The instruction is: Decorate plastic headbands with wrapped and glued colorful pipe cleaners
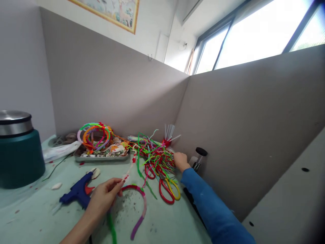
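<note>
My left hand [108, 195] is closed in a pinch on a curved headband [142, 203] covered in fuzzy green, red, pink and purple pipe cleaner. A pale strip with red spots [132, 164] runs up from the same fingertips toward the pile. At the right edge of a tangled heap of colourful pipe cleaners [157, 152], my right hand [180, 161] touches the strands, its fingers mostly hidden. Red-handled scissors [166, 193] and a yellow handle [175, 189] lie just in front of the heap. Beside my left hand rests a blue glue gun [77, 189].
A metal tray [101, 158] of small decorations carries several finished colourful rings [95, 135]. A teal flask [20, 159] stands at far left. Clear sticks [169, 132] rise behind the heap. A black-capped container [200, 156] is by the right partition [241, 118].
</note>
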The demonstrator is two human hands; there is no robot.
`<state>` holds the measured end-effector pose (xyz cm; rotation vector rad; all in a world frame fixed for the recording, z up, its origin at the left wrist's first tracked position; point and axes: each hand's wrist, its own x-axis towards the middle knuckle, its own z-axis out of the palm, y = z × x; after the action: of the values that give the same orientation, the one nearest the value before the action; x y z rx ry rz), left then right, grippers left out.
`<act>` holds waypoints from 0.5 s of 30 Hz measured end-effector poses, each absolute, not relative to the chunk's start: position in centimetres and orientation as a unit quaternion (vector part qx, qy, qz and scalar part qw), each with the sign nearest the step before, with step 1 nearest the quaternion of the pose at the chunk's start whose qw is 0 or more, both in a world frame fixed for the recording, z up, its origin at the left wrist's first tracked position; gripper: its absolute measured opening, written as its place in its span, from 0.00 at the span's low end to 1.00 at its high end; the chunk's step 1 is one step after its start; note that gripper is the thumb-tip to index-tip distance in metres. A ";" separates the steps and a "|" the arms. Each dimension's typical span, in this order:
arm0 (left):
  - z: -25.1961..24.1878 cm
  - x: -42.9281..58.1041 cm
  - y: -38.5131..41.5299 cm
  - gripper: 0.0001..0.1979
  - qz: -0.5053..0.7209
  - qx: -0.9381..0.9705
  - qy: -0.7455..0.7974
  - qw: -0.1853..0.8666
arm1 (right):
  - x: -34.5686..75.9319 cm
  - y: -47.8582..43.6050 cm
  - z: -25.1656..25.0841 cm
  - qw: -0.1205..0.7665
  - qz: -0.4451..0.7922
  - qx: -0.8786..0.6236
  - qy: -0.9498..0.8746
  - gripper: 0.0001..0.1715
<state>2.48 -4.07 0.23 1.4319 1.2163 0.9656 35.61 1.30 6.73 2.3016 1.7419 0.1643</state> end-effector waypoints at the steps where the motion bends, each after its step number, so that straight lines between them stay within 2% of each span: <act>1: 0.3 2.5 -4.1 0.24 0.398 0.592 0.500 0.492 | 35.9 1.4 6.6 0.128 0.061 0.790 0.597 0.17; 8: 0.5 2.4 -4.1 0.24 0.410 0.587 0.500 0.487 | 36.3 1.0 5.7 0.149 0.085 0.771 0.613 0.17; 15: 0.4 2.2 -3.8 0.24 0.435 0.575 0.498 0.482 | 36.0 1.6 9.8 0.138 0.132 0.759 0.622 0.18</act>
<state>2.25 -3.81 0.35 1.4020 1.2136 1.0597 35.99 1.63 9.80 2.1964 1.7989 0.3826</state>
